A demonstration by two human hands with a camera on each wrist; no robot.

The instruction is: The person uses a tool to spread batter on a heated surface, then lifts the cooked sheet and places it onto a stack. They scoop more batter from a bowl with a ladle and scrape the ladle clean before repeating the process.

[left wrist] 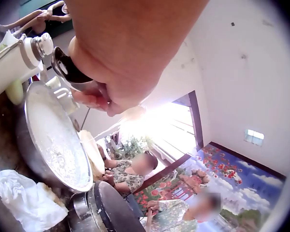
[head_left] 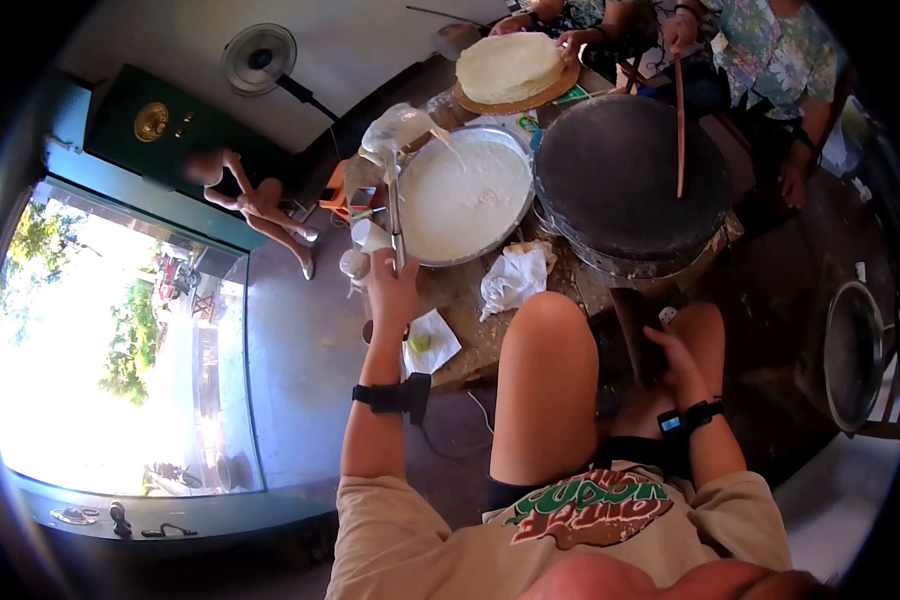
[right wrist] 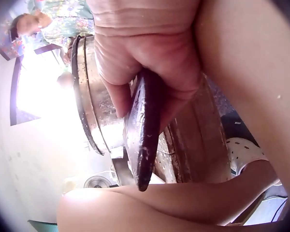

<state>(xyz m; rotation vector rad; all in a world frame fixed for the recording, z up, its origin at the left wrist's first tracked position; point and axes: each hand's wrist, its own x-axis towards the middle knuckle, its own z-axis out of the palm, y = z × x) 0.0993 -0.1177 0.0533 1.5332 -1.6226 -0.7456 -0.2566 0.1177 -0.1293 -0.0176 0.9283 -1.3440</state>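
My left hand (head_left: 392,290) grips the handle of a metal ladle (head_left: 400,128), whose bowl is lifted above the left rim of a wide metal basin (head_left: 526,150). Pale batter (head_left: 460,205) fills the basin, and more of it trails off the ladle's lip. In the left wrist view the dark handle end (left wrist: 67,67) pokes out behind the fist. Over by my knee, my right hand (head_left: 682,360) holds a dark flat spreader blade (head_left: 633,335), pinched between thumb and fingers. The right wrist view shows the blade (right wrist: 144,133) edge-on, pointing downward.
A round black griddle (head_left: 625,175) stands right of the basin; another person's wooden stick (head_left: 680,130) reaches over it. Behind lies a stack of thin pancakes (head_left: 510,68) on a round board. A crumpled white cloth (head_left: 517,278) and a white bottle (head_left: 354,264) are nearer me.
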